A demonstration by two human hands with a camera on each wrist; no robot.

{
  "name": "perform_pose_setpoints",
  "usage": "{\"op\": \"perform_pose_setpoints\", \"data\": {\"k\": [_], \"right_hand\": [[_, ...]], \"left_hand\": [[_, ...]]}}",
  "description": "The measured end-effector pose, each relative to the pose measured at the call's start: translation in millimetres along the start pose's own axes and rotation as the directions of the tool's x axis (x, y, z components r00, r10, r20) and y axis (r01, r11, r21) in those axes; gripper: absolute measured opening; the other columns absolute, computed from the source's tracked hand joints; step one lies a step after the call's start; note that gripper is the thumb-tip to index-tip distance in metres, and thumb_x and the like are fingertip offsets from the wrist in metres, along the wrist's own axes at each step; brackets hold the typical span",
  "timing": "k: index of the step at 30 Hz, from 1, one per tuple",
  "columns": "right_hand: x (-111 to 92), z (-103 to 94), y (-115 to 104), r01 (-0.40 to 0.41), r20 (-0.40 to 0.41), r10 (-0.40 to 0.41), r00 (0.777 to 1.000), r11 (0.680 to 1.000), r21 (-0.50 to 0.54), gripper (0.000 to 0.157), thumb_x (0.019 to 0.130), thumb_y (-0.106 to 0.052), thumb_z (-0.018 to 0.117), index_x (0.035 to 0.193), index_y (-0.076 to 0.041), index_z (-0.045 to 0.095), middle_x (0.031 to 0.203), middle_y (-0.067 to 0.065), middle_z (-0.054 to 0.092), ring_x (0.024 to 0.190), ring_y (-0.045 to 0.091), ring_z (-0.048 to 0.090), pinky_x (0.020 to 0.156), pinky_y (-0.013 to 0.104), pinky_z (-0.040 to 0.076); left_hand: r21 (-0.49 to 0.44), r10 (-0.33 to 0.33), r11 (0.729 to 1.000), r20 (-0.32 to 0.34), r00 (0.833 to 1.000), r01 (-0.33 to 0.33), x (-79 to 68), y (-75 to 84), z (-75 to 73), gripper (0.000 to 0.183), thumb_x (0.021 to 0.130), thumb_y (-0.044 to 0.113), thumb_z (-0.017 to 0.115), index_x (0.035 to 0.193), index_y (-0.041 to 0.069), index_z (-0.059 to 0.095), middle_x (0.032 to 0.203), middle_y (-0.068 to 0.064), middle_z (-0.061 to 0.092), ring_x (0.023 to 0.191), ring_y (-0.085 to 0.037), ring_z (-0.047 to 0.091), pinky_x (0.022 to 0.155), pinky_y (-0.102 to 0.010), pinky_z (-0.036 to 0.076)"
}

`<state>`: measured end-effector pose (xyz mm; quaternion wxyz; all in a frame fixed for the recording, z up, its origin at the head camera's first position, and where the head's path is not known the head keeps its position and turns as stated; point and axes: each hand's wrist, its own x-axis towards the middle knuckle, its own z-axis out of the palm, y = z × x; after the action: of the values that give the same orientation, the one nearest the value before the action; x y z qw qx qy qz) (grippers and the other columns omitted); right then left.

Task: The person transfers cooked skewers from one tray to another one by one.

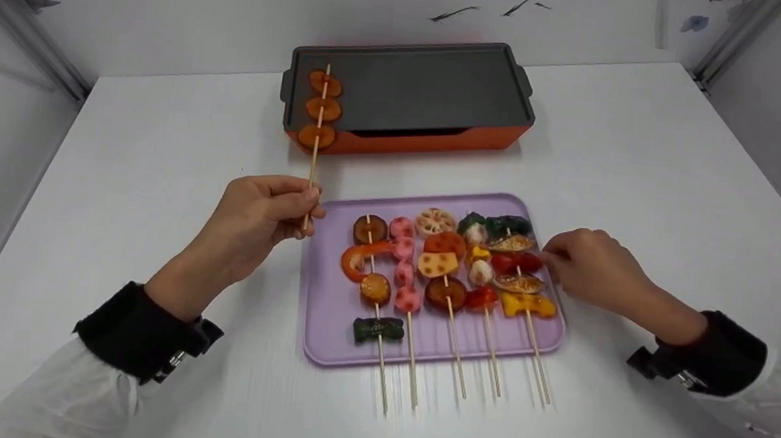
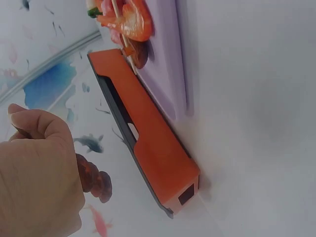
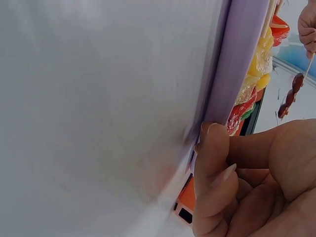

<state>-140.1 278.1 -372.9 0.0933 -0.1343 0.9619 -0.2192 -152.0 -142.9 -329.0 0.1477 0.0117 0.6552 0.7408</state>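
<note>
My left hand pinches the lower stick of a skewer with three round orange-brown slices on it. The skewer is upright in the head view and overlaps the left end of the grill; whether it touches the grill cannot be told. In the left wrist view, the hand hides most of the stick, and the slices show beside it. On the right, my other hand grips the rim of the lilac tray between thumb and fingers, also seen in the right wrist view at the tray's edge.
Several food skewers lie side by side on the tray, among them one with pink balls and one with a shrimp. Their sticks jut over the tray's near edge. The orange grill with its dark plate stands behind the tray, near the patterned back wall.
</note>
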Motion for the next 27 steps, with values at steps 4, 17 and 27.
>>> {"op": "perform_pose_setpoints", "data": {"k": [4, 17, 27], "right_hand": [[0, -0.1, 0, -0.001, -0.004, 0.001, 1.0, 1.0, 0.002, 0.017, 0.098, -0.012, 0.067, 0.098, 0.003, 0.075, 0.074, 0.005, 0.065, 0.06, 0.018, 0.053, 0.053, 0.031, 0.045], [0, -0.7, -1, -0.018, 0.007, 0.018, 1.0, 1.0, -0.002, 0.018, 0.098, -0.012, 0.066, 0.1, 0.004, 0.075, 0.077, 0.006, 0.066, 0.062, 0.018, 0.054, 0.054, 0.031, 0.046], [0, -1.0, -1, -0.013, 0.012, 0.014, 1.0, 1.0, -0.012, 0.018, 0.099, -0.012, 0.066, 0.1, 0.004, 0.075, 0.077, 0.006, 0.066, 0.062, 0.018, 0.053, 0.054, 0.031, 0.046]], "left_hand": [[0.073, -0.033, 0.997, 0.018, 0.999, 0.032, -15.3, -8.1, 3.9, 0.018, 0.099, 0.009, 0.067, 0.109, -0.006, 0.069, 0.086, -0.011, 0.07, 0.069, -0.016, 0.064, 0.067, -0.025, 0.056], [0.089, -0.241, 0.968, 0.046, 0.969, 0.237, -82.2, -41.7, 28.4, 0.025, 0.094, 0.0, 0.07, 0.112, -0.015, 0.063, 0.09, -0.017, 0.075, 0.068, -0.018, 0.071, 0.066, -0.031, 0.062], [0.086, -0.345, 0.936, 0.056, 0.937, 0.34, -106.7, -63.1, 34.4, 0.02, 0.094, 0.001, 0.07, 0.107, -0.012, 0.066, 0.089, -0.019, 0.074, 0.067, -0.02, 0.072, 0.065, -0.032, 0.062]]}}
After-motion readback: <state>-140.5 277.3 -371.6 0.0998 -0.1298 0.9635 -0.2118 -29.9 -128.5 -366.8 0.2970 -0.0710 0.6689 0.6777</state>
